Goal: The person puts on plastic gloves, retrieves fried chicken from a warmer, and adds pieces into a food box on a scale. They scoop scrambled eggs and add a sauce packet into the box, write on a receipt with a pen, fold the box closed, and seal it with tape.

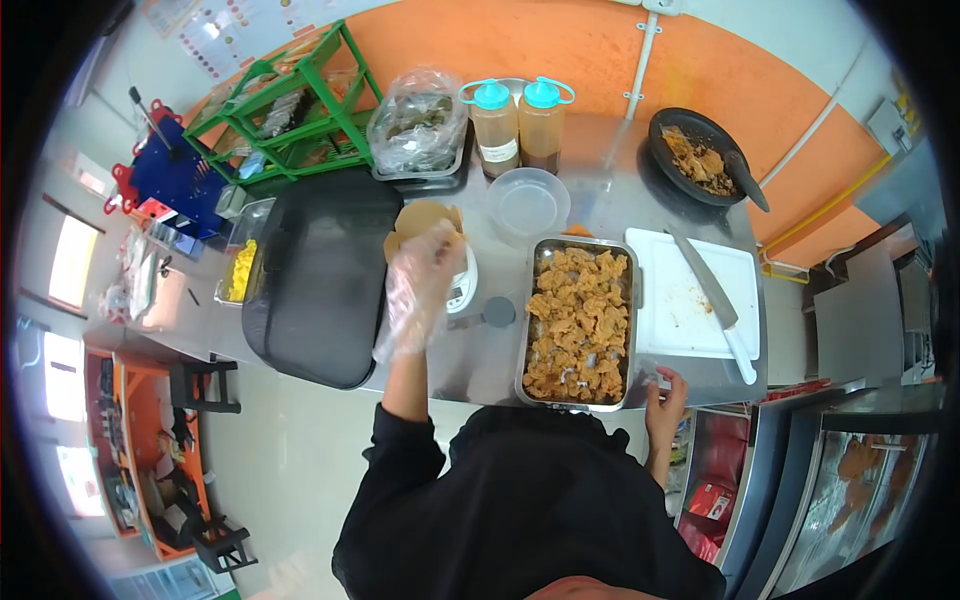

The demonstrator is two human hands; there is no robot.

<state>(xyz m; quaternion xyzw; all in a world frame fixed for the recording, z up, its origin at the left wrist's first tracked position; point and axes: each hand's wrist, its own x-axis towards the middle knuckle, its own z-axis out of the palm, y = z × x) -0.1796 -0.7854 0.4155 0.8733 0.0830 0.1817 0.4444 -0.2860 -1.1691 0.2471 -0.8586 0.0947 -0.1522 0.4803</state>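
My left hand (422, 270), in a clear plastic glove, is over a brown paper food box (410, 220) with its flaps raised. Its fingers are bunched together, and whatever lies between them is hidden. Under the box stands a white digital scale (462, 285), partly covered by the glove. A metal tray (634, 300) full of fried chicken pieces (578, 320) sits in front of my body. Bare and with fingers loosely apart, my right hand (665, 400) rests at the counter's front edge, just right of the tray, holding nothing that I can see.
A white cutting board (690, 290) bears a large knife (708, 285). Behind are a stone mortar (690, 130), two sauce bottles (518, 125), a plastic bowl (528, 202) and a bagged heap of greens (420, 120). A black lidded container (325, 280) stands left.
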